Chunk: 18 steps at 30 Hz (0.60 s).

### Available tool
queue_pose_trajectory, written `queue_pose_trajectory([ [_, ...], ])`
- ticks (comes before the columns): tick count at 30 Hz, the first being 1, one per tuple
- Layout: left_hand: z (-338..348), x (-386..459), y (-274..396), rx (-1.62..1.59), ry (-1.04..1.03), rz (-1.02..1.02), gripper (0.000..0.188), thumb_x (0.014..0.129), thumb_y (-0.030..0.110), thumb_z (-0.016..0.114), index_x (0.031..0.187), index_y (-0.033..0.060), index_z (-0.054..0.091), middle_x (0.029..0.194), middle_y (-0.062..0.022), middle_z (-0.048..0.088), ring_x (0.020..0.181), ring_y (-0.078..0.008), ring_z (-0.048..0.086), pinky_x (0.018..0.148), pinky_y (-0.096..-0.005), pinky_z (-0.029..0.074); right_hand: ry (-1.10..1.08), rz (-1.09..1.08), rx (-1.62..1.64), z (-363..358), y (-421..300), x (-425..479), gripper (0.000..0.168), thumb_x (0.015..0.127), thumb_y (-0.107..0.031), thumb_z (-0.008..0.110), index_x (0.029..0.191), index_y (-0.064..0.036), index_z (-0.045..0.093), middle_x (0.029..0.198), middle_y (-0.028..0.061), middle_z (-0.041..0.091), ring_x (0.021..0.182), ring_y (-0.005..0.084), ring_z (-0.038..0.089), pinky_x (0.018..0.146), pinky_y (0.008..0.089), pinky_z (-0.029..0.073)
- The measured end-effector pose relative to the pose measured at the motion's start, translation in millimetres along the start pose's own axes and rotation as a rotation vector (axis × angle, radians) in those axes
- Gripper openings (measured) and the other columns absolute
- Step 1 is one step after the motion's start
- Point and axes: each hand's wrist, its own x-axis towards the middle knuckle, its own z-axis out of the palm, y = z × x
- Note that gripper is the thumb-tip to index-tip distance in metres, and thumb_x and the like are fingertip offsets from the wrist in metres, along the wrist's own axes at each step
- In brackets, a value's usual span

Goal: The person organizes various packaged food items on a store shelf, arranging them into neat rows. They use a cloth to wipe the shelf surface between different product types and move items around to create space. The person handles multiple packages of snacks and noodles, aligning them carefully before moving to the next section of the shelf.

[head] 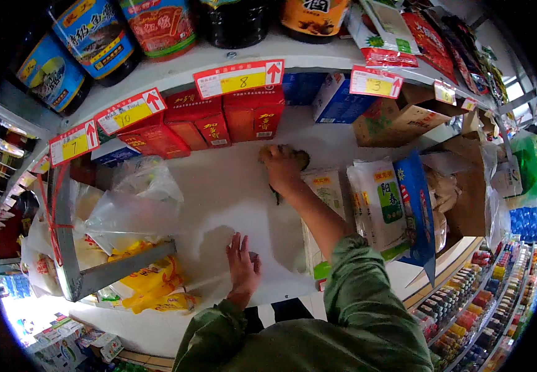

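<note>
My right hand [283, 168] reaches deep onto a white shelf board [222, 186] and presses down on a dark, crumpled cloth [302, 159]. Part of the cloth is hidden under my fingers. Closer to me, my left hand [244, 267] is held over the front of the board with nothing in it, its fingers stretched forward. Under my right forearm lies a flat white noodle packet [326, 186]. Behind the cloth stand red drink cartons [252, 114], and a blue-and-white carton [340, 100] sits to their right.
Plastic bags [133, 200] and yellow packets [157, 281] lie left, by a metal bracket [124, 269]. White noodle packs [380, 200], a blue box [414, 204] and a cardboard carton [468, 195] stand right. Overhead, a shelf edge [315, 63] with price tags carries bottles [96, 42].
</note>
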Motion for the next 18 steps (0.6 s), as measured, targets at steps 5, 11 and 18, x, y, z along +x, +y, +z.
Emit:
queue_pose_trajectory([
  [5, 5.1, -3.1, -6.7, 0.016, 0.023, 0.044, 0.069, 0.078, 0.010, 0.062, 0.139, 0.0026, 0.030, 0.146, -0.0210, 0.030, 0.135, -0.0384, 0.029, 0.109, -0.0600, 0.019, 0.021, -0.049, 0.172, -16.0, 12.5, -3.4, 0.034, 0.076, -0.007, 0.055, 0.109, -0.014, 0.059, 0.123, 0.0105, 0.053, 0.113, 0.0310, 0.051, 0.083, 0.0519, 0.046],
  [11, 9.6, 0.4, -4.7, 0.041, 0.025, 0.077, 0.063, 0.080, 0.012, 0.060, 0.136, 0.0016, 0.034, 0.145, -0.0229, 0.031, 0.134, -0.0397, 0.030, 0.110, -0.0602, 0.017, 0.114, -0.010, -0.041, 5.8, 4.2, -4.4, 0.035, 0.077, -0.005, 0.056, 0.107, -0.020, 0.063, 0.123, 0.0113, 0.053, 0.114, 0.0326, 0.052, 0.091, 0.0462, 0.045],
  [18, -41.2, 78.7, 25.0, 0.103, 0.289, 0.075, 0.065, 0.081, 0.015, 0.061, 0.139, 0.0003, 0.034, 0.146, -0.0249, 0.029, 0.135, -0.0423, 0.028, 0.110, -0.0568, 0.021, 0.074, 0.235, 0.753, -59.1, 40.4, 14.0, 0.041, 0.073, 0.006, 0.056, 0.109, -0.011, 0.066, 0.115, 0.0113, 0.061, 0.107, 0.0314, 0.058, 0.097, 0.0372, 0.043],
])
